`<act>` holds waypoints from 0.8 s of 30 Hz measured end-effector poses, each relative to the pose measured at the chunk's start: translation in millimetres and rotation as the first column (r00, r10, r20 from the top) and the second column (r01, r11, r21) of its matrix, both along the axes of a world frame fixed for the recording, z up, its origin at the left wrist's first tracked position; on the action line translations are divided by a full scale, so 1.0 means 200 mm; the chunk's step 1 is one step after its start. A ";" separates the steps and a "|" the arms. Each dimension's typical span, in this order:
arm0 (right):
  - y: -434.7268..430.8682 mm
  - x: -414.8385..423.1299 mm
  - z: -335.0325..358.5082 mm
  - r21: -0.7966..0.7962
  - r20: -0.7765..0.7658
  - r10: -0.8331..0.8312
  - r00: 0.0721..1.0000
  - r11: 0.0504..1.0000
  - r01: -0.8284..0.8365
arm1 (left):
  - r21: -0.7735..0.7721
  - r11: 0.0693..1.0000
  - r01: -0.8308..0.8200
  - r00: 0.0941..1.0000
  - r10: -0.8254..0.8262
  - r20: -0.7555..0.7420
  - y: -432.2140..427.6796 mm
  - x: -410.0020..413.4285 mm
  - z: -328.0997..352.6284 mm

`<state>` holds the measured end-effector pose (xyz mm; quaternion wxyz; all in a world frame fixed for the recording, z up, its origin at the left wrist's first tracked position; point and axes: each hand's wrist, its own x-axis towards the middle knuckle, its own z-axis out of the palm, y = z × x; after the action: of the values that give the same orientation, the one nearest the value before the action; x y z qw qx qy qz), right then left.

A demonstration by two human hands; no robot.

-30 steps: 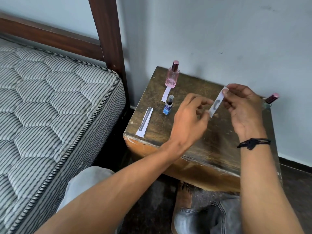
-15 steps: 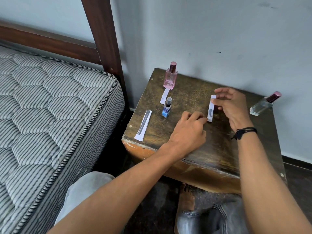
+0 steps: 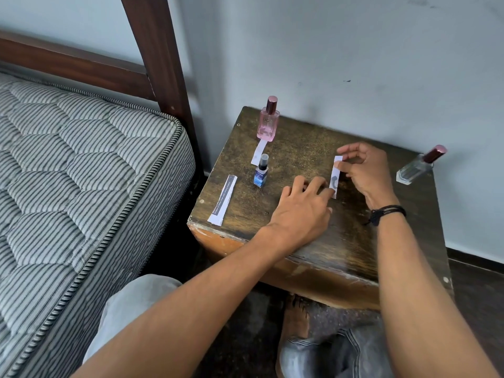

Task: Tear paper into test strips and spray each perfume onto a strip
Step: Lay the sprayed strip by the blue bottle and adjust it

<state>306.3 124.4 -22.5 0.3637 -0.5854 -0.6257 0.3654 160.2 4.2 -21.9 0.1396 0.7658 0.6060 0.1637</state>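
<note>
A pink perfume bottle (image 3: 268,121) stands at the back left of the dark wooden table (image 3: 300,148), with a white paper strip (image 3: 258,154) lying in front of it. A small blue bottle (image 3: 261,173) stands nearer, beside a printed strip (image 3: 223,199) near the left edge. A clear bottle with a maroon cap (image 3: 417,167) leans at the table's right edge. A third strip with a dark mark (image 3: 336,177) lies flat mid-table. My left hand (image 3: 302,211) rests on the table, fingertips touching the strip's near end. My right hand (image 3: 365,170) has its thumb on the strip's far part.
A striped mattress (image 3: 81,186) on a dark wooden bed frame (image 3: 161,64) runs along the left, close to the table. A grey wall (image 3: 354,64) stands right behind the table. My knees and a bare foot (image 3: 296,320) are below the table's front edge.
The marked strip, held up in the air between both hands a second ago, now lies flat on the table. Both hands came down with it and the right hand's pinch loosened.
</note>
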 end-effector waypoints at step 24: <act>0.00 -0.04 -0.06 0.128 0.115 -0.144 0.983 0.983 0.129 | 0.015 0.999 -0.039 0.999 0.038 0.023 0.02 0.02 -0.01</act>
<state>297.8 124.9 -34.1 0.3830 -0.6257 -0.6260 0.2645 163.6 9.1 -24.0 0.1373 0.7532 0.6176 0.1797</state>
